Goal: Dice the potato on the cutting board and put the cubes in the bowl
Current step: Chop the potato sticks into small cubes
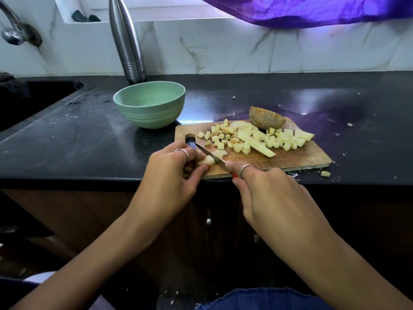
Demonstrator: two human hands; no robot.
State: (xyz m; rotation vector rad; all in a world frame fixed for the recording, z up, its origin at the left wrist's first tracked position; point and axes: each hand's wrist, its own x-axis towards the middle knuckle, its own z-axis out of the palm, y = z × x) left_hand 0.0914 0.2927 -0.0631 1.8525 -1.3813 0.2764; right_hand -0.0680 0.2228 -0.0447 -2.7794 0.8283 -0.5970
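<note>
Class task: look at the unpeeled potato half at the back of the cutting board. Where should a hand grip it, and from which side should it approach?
Grip the potato half across its rounded, skin-covered top, coming down from above and from the right. It seems to lie cut face down on the cutting board, so the dome is the exposed part. The potato cubes crowd its near side, and the bowl stands to the left.

Bowl (149,104) left of and behind cutting board (290,157); cubes (257,139) on board, potato half (267,118) at far edge.
</note>
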